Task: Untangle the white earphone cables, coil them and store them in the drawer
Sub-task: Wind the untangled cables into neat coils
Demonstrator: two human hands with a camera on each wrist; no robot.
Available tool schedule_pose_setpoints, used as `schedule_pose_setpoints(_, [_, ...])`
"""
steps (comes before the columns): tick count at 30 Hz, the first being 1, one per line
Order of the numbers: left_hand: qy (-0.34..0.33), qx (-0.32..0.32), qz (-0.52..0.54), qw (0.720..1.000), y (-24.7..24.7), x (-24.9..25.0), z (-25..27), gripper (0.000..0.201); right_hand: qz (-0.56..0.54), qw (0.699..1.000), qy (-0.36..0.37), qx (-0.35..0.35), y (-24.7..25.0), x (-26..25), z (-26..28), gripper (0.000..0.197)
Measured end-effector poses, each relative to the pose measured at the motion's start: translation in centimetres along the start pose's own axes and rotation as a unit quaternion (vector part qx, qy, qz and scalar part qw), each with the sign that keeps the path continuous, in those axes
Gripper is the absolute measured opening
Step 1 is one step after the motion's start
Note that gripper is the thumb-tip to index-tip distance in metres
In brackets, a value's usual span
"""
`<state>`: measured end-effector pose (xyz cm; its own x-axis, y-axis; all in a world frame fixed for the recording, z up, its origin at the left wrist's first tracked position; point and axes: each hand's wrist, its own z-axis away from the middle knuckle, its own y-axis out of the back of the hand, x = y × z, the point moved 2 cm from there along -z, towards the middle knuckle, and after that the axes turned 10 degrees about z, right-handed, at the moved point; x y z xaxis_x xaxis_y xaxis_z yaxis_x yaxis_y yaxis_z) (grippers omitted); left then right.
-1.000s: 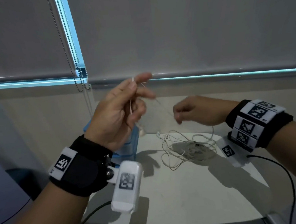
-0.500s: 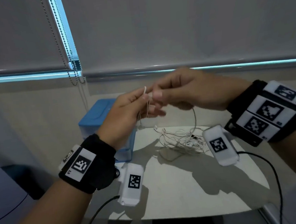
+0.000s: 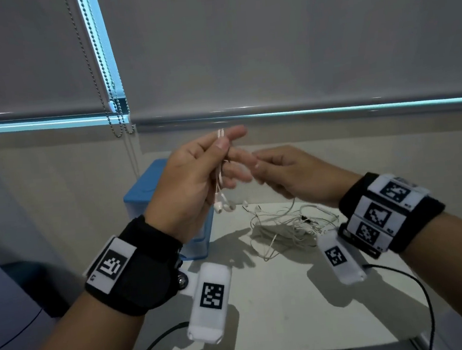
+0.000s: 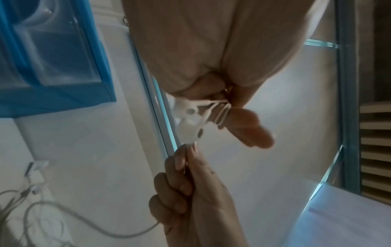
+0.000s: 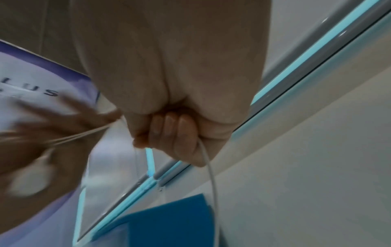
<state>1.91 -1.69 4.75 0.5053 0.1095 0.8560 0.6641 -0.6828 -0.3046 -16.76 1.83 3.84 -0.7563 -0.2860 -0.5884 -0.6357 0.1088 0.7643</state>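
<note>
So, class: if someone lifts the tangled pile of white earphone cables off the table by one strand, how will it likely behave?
Probably floppy: the strand from the tangled pile sags in a curve up to the right hand. Likely light, since thin cable droops limply from the left hand. The crossing loops may snag and drag the whole clump along.

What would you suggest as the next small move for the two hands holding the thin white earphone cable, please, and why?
Probably bring the right hand around the left hand for another wrap. A few turns of thin white earphone cable already circle its fingers, but cable still trails from the right fist to the loose white tangle on the white tabletop.
</note>
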Motion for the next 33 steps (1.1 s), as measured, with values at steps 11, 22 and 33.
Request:
schedule_pose_setpoints(11, [-0.020, 0.021, -0.108, 0.994, 0.7, -1.2, -0.1, 0.040, 0.043, 0.994, 0.096, -0.040, 3.1, -6.0, 2.2, 0.024])
schedule_pose_setpoints(22, [-0.001, -0.049, -0.079, 0.996, -0.7, -0.6, 0.5, 0.040, 0.013, 0.992, 0.034, 0.121, 3.3, -1.3, -0.7, 0.029])
schedule_pose_setpoints(33, [-0.027, 0.000, -0.031, 0.999, 0.6, -1.0, -0.3, 0.046, 0.048, 0.986, 0.035, -0.154, -1.7, -2.0, 2.1, 0.030])
